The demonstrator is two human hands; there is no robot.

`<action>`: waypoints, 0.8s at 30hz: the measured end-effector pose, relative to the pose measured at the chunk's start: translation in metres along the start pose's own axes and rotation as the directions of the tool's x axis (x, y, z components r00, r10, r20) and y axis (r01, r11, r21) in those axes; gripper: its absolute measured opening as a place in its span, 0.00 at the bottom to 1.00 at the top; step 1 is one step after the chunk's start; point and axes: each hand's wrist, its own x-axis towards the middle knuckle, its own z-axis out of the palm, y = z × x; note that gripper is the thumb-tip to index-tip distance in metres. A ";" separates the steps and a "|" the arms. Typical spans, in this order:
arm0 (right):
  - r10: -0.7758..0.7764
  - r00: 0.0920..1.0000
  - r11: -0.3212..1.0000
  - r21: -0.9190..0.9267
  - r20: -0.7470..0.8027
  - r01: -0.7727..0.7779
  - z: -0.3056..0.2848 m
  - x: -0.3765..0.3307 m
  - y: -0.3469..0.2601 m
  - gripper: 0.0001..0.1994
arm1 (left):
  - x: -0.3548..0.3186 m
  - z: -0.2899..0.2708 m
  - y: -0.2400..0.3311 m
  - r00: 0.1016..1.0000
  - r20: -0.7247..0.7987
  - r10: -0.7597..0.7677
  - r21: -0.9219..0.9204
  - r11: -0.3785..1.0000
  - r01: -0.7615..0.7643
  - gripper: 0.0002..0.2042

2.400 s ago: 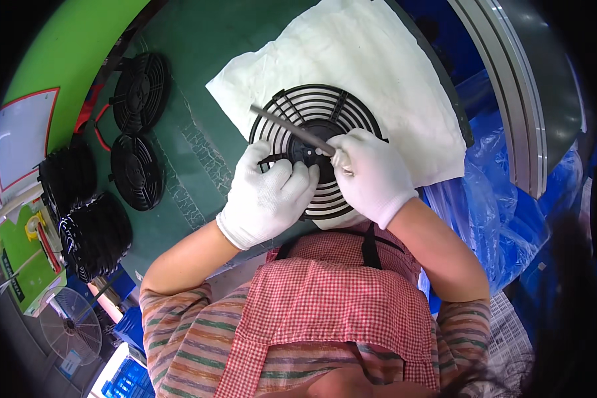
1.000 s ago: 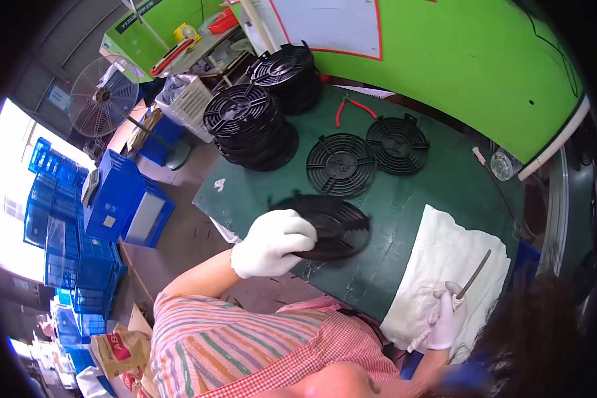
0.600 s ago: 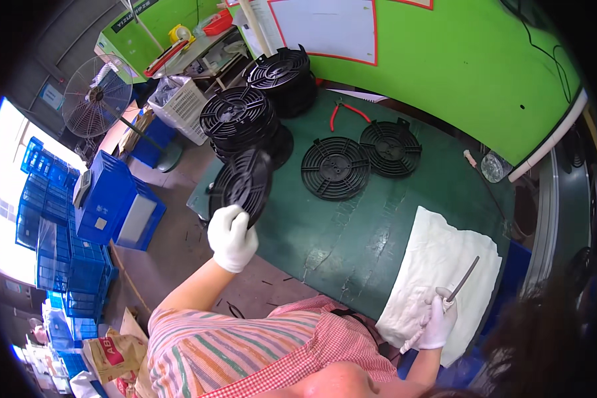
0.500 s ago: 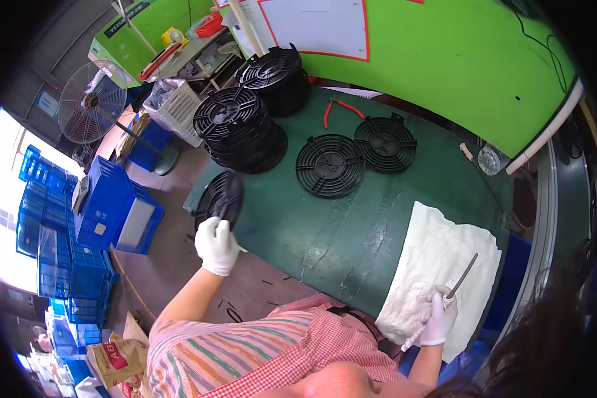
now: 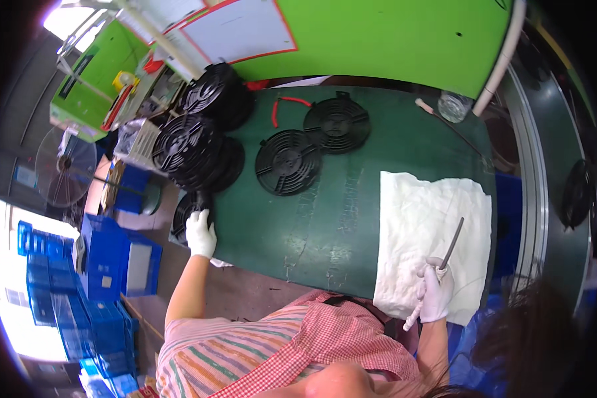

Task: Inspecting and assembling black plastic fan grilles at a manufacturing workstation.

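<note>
My left hand (image 5: 200, 235), in a white glove, has its fingers closed at the edge of a black round fan grille (image 5: 184, 213) by the table's left corner; the hand covers part of it. My right hand (image 5: 435, 293), also gloved, is wrapped around the white-wrapped handle of a thin dark grey rod (image 5: 454, 240) that looks like a file. It rests over a white cloth (image 5: 404, 205) on the table's right. Two more grilles lie mid-table, a nearer one (image 5: 288, 162) and a farther one (image 5: 338, 123), edges overlapping.
Stacks of black grilles (image 5: 187, 147) stand at the table's far left. Red-handled pliers (image 5: 276, 113) lie behind the loose grilles. A cord with a pale handle (image 5: 424, 106) and a clear round object (image 5: 454, 106) are far right. A green panel (image 5: 378, 43) borders the back.
My left hand has brought the grille, blurred and tilted before, lower at the table's left corner. The view has swung to the right. My right hand keeps its hold on the rod.
</note>
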 end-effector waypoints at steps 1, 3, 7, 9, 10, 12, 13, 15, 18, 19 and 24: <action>0.004 1.000 1.000 0.008 -0.028 -0.004 -0.003 -0.001 0.001 0.09 | -0.006 -0.004 0.005 0.999 0.052 -0.008 0.026 1.000 0.006 0.20; 0.027 0.999 0.999 0.017 -0.023 -0.027 -0.006 -0.004 0.003 0.09 | -0.023 -0.004 0.015 0.998 0.044 0.035 0.021 0.999 -0.036 0.21; 0.053 0.998 0.998 0.016 -0.036 -0.053 -0.011 -0.001 0.008 0.08 | -0.009 -0.016 0.026 0.991 0.127 -0.051 0.064 0.997 0.043 0.22; 0.058 0.997 0.998 0.008 -0.050 -0.058 -0.014 -0.003 0.003 0.08 | 0.019 -0.047 0.068 0.918 0.338 -0.209 0.333 0.939 0.091 0.25; 0.058 0.997 0.998 0.003 -0.051 -0.058 -0.014 -0.003 0.002 0.09 | 0.030 -0.059 0.089 0.958 0.266 -0.105 0.309 0.951 0.018 0.26; -0.013 0.999 1.000 -0.008 -0.049 0.012 -0.019 -0.003 0.013 0.08 | 0.048 -0.057 0.120 0.983 0.134 0.127 0.113 0.983 -0.143 0.29; -0.087 0.995 0.996 -0.021 -0.039 0.086 -0.019 -0.004 0.017 0.08 | 0.062 -0.052 0.136 0.969 0.056 0.242 -0.060 0.969 -0.239 0.30; 0.059 0.996 0.998 0.042 -0.070 -0.057 -0.003 -0.017 -0.010 0.08 | 0.082 -0.031 0.171 0.912 -0.070 0.404 -0.279 0.870 -0.407 0.31; 0.037 0.998 0.999 0.042 -0.059 -0.034 -0.011 -0.023 -0.011 0.09 | 0.102 0.005 0.191 0.834 0.004 0.552 -0.170 0.822 -0.543 0.24; 0.003 0.999 0.999 0.038 -0.049 -0.001 -0.016 -0.026 -0.010 0.09 | 0.104 0.014 0.192 0.823 -0.003 0.567 -0.182 0.809 -0.558 0.24; 0.040 0.982 0.999 0.011 -0.186 -0.039 -0.039 -0.050 -0.019 0.10 | 0.095 -0.002 0.214 0.845 -0.368 0.389 -0.215 0.848 -0.484 0.15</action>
